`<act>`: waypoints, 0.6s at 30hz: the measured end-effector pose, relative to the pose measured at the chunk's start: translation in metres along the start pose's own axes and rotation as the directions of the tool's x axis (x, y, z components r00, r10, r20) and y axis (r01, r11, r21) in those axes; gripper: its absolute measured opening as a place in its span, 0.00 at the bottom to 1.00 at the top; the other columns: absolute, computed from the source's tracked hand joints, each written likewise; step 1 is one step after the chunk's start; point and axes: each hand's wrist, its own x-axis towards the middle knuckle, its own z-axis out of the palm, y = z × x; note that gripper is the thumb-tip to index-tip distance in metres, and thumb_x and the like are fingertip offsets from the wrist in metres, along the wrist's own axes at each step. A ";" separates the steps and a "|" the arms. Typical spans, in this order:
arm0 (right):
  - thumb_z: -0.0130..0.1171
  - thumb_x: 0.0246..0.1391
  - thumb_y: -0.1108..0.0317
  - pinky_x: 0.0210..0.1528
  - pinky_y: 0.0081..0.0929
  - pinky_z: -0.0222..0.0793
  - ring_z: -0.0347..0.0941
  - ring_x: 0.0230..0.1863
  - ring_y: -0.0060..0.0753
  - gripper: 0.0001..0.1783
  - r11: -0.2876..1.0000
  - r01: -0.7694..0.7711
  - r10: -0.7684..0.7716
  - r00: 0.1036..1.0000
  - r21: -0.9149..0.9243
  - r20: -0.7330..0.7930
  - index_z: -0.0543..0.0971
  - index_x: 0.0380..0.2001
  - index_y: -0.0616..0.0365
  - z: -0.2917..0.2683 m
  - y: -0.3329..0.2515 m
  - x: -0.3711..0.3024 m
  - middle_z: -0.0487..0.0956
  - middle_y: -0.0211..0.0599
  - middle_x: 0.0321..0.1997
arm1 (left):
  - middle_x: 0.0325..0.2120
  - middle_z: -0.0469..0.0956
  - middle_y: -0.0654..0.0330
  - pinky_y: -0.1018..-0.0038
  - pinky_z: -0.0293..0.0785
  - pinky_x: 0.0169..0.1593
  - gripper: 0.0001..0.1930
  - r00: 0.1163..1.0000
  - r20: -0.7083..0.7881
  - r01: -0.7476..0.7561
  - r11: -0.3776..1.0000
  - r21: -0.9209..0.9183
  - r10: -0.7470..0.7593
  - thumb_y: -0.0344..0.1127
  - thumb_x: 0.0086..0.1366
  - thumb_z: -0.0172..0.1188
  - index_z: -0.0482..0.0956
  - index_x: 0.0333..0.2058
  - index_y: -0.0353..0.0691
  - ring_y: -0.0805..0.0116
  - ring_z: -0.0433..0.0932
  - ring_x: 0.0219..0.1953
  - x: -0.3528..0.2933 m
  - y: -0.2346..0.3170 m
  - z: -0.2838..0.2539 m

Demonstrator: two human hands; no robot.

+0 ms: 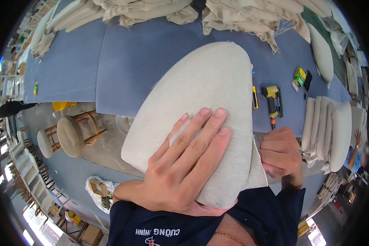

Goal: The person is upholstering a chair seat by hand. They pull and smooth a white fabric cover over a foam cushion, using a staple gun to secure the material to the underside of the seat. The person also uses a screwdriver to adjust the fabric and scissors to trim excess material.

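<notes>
A large rounded cushion (201, 86) in off-white woven fabric stands tilted in front of me, its broad side facing me. My left hand (188, 160) lies on that side with its fingers stretched out, and its thumb side reaches the lower edge. Something whitish shows between the fingers, too hidden to name. At the cushion's right edge, a loose flap of fabric (258, 170) hangs out. Right beside this flap my right hand (281, 151) is closed in a fist. What it grips, if anything, is hidden.
On the blue-grey table (127, 61) lie a yellow-black staple gun (271, 102), a yellow-handled tool (255, 97) and a green-yellow box (299, 78). Fabric covers (250, 20) pile along the far side; several cushions (332, 131) stand right. Left are a stool (71, 135) and a plastic bag (100, 192).
</notes>
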 end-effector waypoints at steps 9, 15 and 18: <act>0.62 0.24 0.69 0.16 0.29 0.54 0.62 0.16 0.29 0.15 0.947 0.299 -0.301 0.954 -0.113 0.000 0.74 0.22 0.65 0.004 0.010 0.020 0.57 0.31 0.19 | 0.49 0.77 0.26 0.50 0.73 0.59 0.45 0.992 -0.084 -0.100 0.995 -0.005 0.099 0.55 0.47 0.72 0.76 0.51 0.17 0.31 0.78 0.55 -0.001 -0.007 0.005; 0.50 0.14 0.70 0.15 0.28 0.53 0.62 0.16 0.32 0.17 0.901 0.431 -0.433 0.884 -0.050 -0.175 0.70 0.18 0.66 0.030 0.026 0.039 0.57 0.33 0.19 | 0.46 0.79 0.27 0.51 0.74 0.58 0.44 0.984 -0.115 -0.130 0.991 0.026 0.132 0.58 0.50 0.71 0.77 0.50 0.17 0.32 0.79 0.54 0.001 -0.013 -0.007; 0.52 0.15 0.69 0.15 0.30 0.52 0.60 0.16 0.32 0.17 0.937 0.335 -0.349 0.911 -0.097 -0.220 0.69 0.18 0.65 0.031 0.024 0.040 0.58 0.33 0.19 | 0.44 0.80 0.29 0.50 0.75 0.57 0.46 0.977 -0.174 -0.120 0.992 0.047 0.126 0.61 0.48 0.73 0.77 0.49 0.18 0.32 0.80 0.52 0.004 -0.014 -0.012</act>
